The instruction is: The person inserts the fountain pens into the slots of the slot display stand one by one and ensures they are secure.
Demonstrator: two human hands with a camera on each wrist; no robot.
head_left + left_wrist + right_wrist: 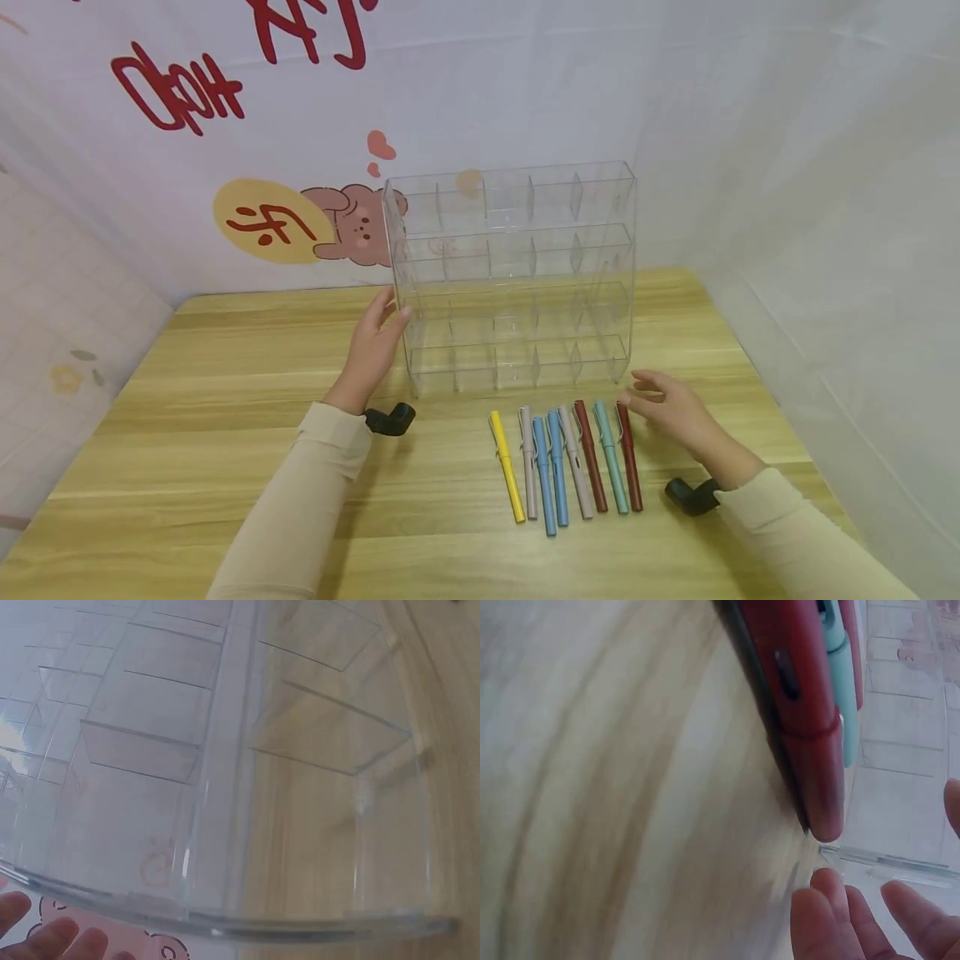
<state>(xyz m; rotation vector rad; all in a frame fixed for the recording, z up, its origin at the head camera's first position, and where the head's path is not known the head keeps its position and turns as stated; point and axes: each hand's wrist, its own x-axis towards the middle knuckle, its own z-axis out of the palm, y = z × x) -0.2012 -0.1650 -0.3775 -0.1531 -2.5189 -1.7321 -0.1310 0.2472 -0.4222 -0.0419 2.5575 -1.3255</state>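
A clear acrylic rack (pixel 512 283), divided into small compartments in tiers, stands upright on the wooden table. My left hand (pixel 372 342) is at its left side, fingers extended, with fingertips showing beside the rack edge in the left wrist view. Toward the rack's lower right corner is my right hand (pixel 671 412), fingers loosely bent and nothing held. Its fingertips are right by the top of the outermost dark red pen (pixel 630 458). Leftward from that pen lie a mint pen (pixel 611 458), another dark red pen (pixel 591 458), several grey and blue pens, and a yellow pen (pixel 507 467).
Behind the table (pixel 225 400) hangs a white cloth (pixel 510 92) printed with red characters and a pink bear (pixel 360 225). More pale cloth (pixel 832 250) borders the right side. Each wrist carries a black camera mount, one of them the left mount (pixel 390 419).
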